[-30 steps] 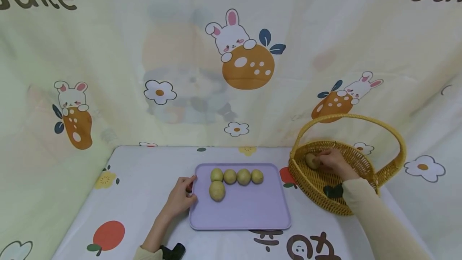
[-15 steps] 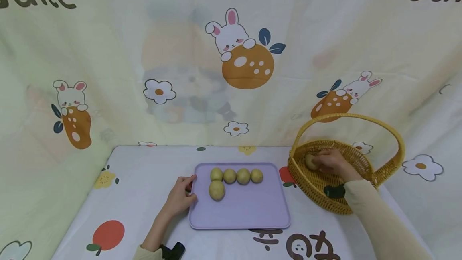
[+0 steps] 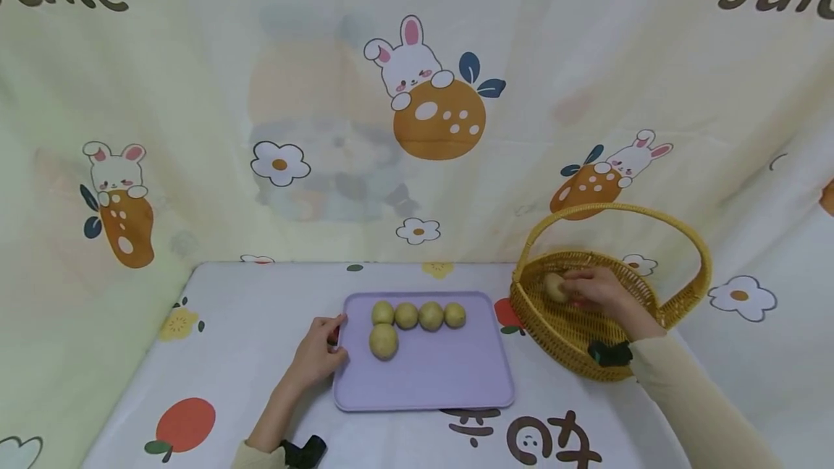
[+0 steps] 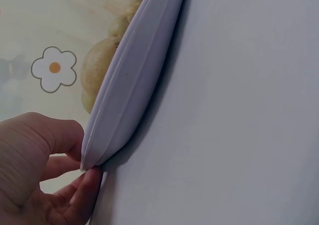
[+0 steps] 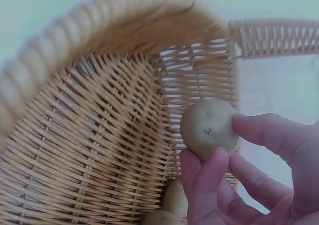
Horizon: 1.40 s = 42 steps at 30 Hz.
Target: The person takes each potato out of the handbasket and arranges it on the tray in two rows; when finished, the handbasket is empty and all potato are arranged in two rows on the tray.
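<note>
My left hand (image 3: 316, 353) holds the left rim of a lilac tray (image 3: 443, 382). In the left wrist view its thumb and fingertips pinch the tray's edge. Several small round potatoes (image 3: 431, 316) lie on the tray, most in a row along the back, with one larger potato (image 3: 383, 342) in front of the leftmost. Inside a wicker basket (image 3: 554, 339), my right hand (image 3: 602, 292) pinches another potato (image 5: 207, 127) between thumb and fingers. Below it in the right wrist view, more potatoes (image 5: 175, 197) sit at the basket's bottom, partly hidden by the fingers.
The basket's tall arched handle (image 3: 619, 207) rises over the right forearm. A printed cloth (image 3: 274, 310) covers the table, and a printed curtain (image 3: 326, 93) hangs right behind it. Black straps with small boxes (image 3: 306, 451) sit at both wrists.
The head view has turned slightly right, so everything shifts left in it. My right hand has raised the pinched potato a little inside the basket. My left hand stays at the tray's rim.
</note>
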{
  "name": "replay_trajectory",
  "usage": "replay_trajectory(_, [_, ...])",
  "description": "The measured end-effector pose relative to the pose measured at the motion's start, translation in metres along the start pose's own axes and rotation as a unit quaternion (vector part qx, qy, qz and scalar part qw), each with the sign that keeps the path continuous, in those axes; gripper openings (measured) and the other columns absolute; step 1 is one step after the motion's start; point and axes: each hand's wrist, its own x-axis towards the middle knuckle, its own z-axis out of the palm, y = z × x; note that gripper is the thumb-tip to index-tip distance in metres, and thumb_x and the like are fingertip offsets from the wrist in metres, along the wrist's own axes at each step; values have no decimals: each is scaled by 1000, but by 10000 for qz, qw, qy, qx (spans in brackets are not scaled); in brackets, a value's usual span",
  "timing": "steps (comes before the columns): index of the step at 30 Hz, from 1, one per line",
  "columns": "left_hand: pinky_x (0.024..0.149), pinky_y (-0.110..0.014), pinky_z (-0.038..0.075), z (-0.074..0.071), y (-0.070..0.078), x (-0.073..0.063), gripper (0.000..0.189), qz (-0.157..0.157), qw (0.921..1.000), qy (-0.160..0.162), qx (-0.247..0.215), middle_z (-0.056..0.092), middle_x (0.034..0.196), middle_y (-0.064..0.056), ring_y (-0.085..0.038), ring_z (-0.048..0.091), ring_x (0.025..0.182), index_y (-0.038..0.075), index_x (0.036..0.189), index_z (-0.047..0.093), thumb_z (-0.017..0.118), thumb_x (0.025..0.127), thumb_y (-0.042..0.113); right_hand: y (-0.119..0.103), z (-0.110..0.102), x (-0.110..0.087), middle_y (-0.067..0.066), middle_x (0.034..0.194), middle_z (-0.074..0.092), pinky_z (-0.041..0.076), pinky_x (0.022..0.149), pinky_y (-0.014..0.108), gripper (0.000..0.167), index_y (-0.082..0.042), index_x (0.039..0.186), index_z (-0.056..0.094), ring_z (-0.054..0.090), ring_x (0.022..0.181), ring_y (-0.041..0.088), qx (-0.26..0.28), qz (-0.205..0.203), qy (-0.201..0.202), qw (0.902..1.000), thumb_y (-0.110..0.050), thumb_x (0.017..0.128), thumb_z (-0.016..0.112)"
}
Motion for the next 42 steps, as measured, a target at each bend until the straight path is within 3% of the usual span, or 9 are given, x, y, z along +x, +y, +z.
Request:
replay_trajectory(7, [71,-26,49,-5,1,1,61,-81,10000,-41,12,52,105,-15,-18,57,82,-7,130,58,65,70,-3,-11,4,-14,0,95,66,57,70,30,52,13,135,47,63,76,12,235,-139,-65,9996,-17,96,61])
replay_trajectory(14, [71,-26,49,-4,0,2,61,-29,10000,-45,-24,52,106,-15,-18,57,83,-7,130,58,65,69,-3,-16,10,-26,-4,90,66,56,68,28,50,10,132,51,63,75,11,425,-166,-55,9989,-20,94,65])
replay_trajectory(26, [70,-25,49,-3,3,2,62,-61,9999,-67,-46,52,107,-15,-18,57,84,-7,131,58,66,69,-3,-25,26,-50,17,119,61,56,83,41,53,8,132,54,64,96,23,-106,-683,-47,9976,-27,94,65])
replay_trajectory(31, [71,-25,49,-2,2,2,63,-123,9999,-107,-20,52,107,-16,-18,57,84,-6,132,58,66,70,-3,-29,39,-53,20,124,52,56,83,36,53,8,131,55,62,97,25,-76,-775,-131,9969,-27,94,66])
replay_trajectory(42, [71,-24,50,-2,2,1,62,-103,9999,-97,-86,52,108,-16,-19,57,85,-7,131,58,65,70,-4,-35,74,-49,8,104,69,55,78,32,49,8,129,58,63,87,16,297,-712,-283,9966,-24,93,67])
